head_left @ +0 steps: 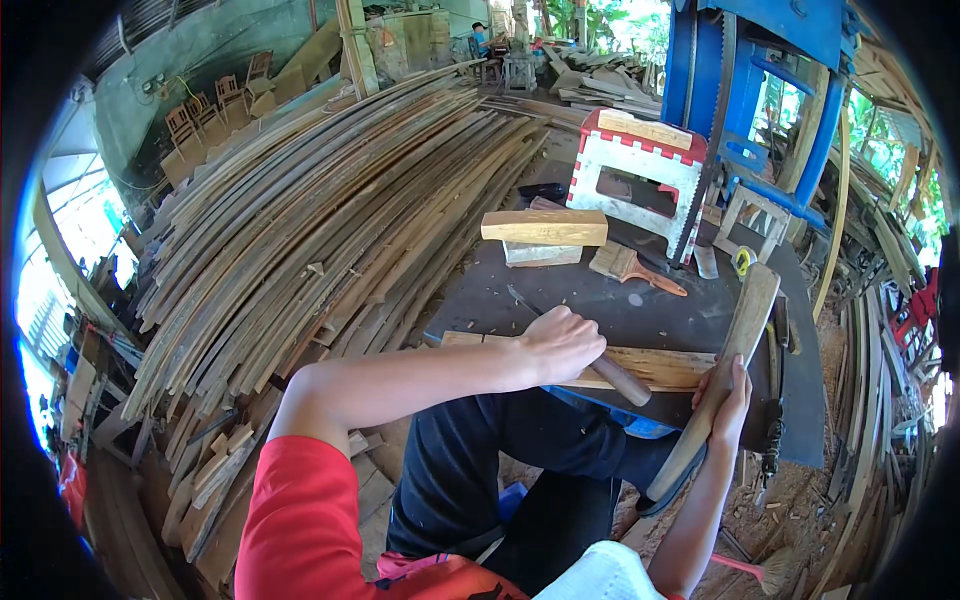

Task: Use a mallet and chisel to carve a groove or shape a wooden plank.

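My left hand (563, 345) is closed around a chisel (627, 383). Its round wooden handle sticks out to the lower right, and its thin blade points to the upper left. Under that hand a light-brown wooden board (665, 367) lies along the near edge of the dark worktable (480, 305). My right hand (733, 400) grips a long, thick wooden club (745, 325) by its middle, tilted with its upper end over the table, right of the board. My bent leg is against the near side of the table, and the shoe partly shows below the club.
On the table are a wood block (545, 227) on another block, a paintbrush (636, 268), a tape measure (743, 261) and a red-and-white step stool (640, 170). A blue band saw (695, 60) stands behind. Long planks (330, 220) are stacked at left.
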Demonstrator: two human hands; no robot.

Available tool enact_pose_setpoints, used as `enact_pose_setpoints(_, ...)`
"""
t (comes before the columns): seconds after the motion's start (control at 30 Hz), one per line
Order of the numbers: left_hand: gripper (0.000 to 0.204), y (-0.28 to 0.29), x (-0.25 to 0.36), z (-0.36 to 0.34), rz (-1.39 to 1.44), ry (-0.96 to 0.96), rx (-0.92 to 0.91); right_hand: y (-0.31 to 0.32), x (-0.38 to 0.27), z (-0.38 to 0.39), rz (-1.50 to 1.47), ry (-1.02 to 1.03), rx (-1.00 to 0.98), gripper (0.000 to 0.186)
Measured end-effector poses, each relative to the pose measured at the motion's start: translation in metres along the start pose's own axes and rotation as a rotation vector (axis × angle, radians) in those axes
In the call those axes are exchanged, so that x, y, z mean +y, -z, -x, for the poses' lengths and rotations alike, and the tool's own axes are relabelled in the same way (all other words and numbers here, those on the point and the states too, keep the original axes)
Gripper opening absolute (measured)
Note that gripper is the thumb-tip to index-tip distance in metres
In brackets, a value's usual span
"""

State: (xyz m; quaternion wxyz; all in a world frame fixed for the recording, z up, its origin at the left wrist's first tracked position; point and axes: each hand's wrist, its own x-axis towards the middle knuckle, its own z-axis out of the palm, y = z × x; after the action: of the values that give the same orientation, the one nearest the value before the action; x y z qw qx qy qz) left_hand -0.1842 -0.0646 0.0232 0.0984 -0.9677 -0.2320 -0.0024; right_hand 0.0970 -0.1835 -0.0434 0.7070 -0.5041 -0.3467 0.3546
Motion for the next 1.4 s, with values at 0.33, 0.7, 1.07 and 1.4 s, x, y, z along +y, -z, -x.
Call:
enact_pose_setpoints(0.33, 0.016, -0.002, -0.003, -0.007, -0.034, -0.012, -0.037, 0.002, 0.001, -0.003, -0.042, 0.000, -0.023, 0.053)
enact_pose_setpoints(0.7, 0.018, -0.002, 0.003, -0.008, -0.019, 0.042, -0.038, 0.003, -0.007, 0.001, -0.090, -0.060, 0.022, 0.047)
enact_pose_setpoints(1.07, 0.021, 0.028, 0.013, -0.014, 0.062, 0.195, -0.188, 0.006, -0.001, -0.002, -0.065, -0.047, 0.018, 0.048)
enact_pose_setpoints(1.4, 0.025, 0.028, -0.014, -0.033, 0.219, 0.256, -0.385, -0.001, -0.008, 0.001, -0.047, -0.010, -0.023, 0.052)
